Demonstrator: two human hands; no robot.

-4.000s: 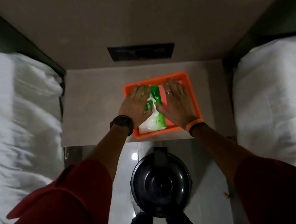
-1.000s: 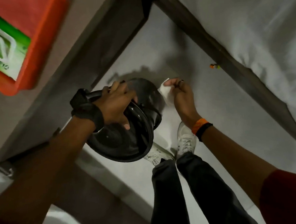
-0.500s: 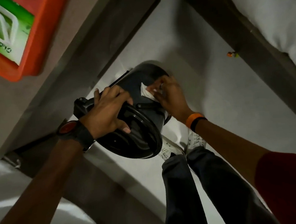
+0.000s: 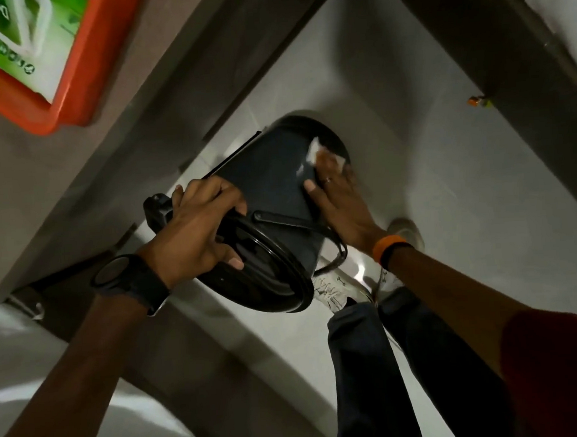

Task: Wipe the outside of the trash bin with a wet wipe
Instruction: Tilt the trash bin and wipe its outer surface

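Bin (image 4: 270, 171) tilted, lid end toward camera, base up-right. Rim gripped by left hand (image 4: 196, 231). Wipe (image 4: 314, 151) pressed on side under flat right hand (image 4: 341, 207); fingertips blurred.

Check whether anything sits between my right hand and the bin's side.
Only the wipe, which the right hand presses flat against the bin near its base. Nothing else visible is in the way. The left hand grips the bin's other end, away from that patch.

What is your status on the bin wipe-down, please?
Left hand grips the tilted bin at its lid end. Right hand presses the wipe flat on the bin's side. Nothing in the way.
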